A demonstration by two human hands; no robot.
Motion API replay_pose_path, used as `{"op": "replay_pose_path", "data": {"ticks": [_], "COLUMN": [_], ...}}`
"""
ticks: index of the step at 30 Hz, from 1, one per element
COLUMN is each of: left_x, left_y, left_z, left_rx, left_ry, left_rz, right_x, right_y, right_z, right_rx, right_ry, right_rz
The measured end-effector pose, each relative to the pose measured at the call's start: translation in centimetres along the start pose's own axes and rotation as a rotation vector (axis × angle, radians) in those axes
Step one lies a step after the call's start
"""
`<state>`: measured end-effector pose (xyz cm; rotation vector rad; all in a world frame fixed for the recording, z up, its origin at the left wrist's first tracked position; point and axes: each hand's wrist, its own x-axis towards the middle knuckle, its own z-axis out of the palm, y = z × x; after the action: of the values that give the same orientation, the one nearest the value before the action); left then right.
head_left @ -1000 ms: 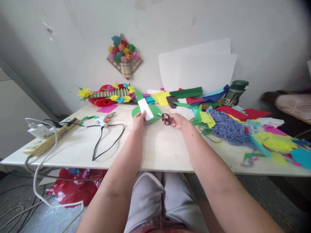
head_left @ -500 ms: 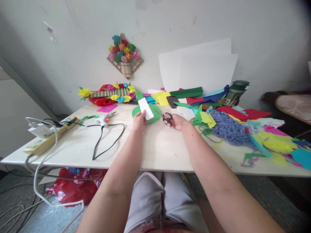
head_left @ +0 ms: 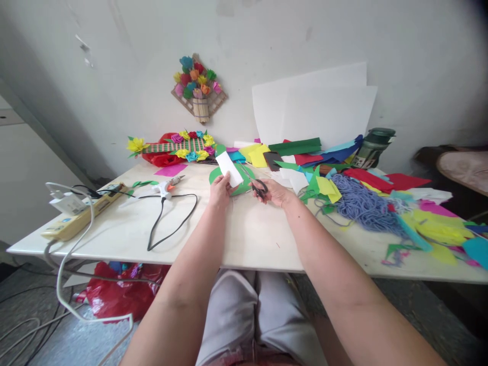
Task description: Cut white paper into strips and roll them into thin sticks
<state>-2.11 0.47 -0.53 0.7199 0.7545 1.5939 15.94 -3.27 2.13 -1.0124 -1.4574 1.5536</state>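
Observation:
My left hand (head_left: 220,190) pinches a white paper strip (head_left: 229,169) held up over a green paper cut-out (head_left: 244,186) above the white table (head_left: 247,234). My right hand (head_left: 275,192) grips black-handled scissors (head_left: 257,186), whose blades point up and left toward the right edge of the white strip. Both hands are close together near the middle of the table, a little toward its far side.
A glue gun (head_left: 164,188) with a black cord lies to the left, beside a power strip (head_left: 82,217). Coloured paper scraps (head_left: 324,185) and blue yarn (head_left: 364,203) cover the right. Paper-flower crafts (head_left: 179,146), white sheets (head_left: 316,109) and a green bottle (head_left: 371,146) stand at the back.
The right hand has turned the scissors so that the blades now point up toward the white strip and moved slightly nearer to the left hand. The left hand holds still.

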Motion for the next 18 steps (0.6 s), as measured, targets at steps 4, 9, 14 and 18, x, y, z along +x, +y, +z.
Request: {"op": "replay_pose_path", "data": {"ticks": [4,9,14,18], "left_x": [-0.04,-0.04,0.05,0.18], "left_y": [0.02,0.16,0.15,0.08], "left_z": [0.12,0.21,0.19,0.16], "left_rx": [-0.021,-0.049,-0.068,-0.062], "left_ry": [-0.006,0.003,-0.003,-0.010], "left_rz": [-0.009,-0.006,0.013,0.028], "right_x": [-0.20,-0.09,-0.40,-0.48], "right_y": [-0.15,0.02,-0.32,-0.45], "right_z": [0.50,0.56,1.00,1.16], "right_rx": [-0.061,-0.153,-0.239,-0.270], "right_ry": [-0.011,0.006,0.011,0.005], "right_rz": [-0.003,0.027,0.036,0.023]}}
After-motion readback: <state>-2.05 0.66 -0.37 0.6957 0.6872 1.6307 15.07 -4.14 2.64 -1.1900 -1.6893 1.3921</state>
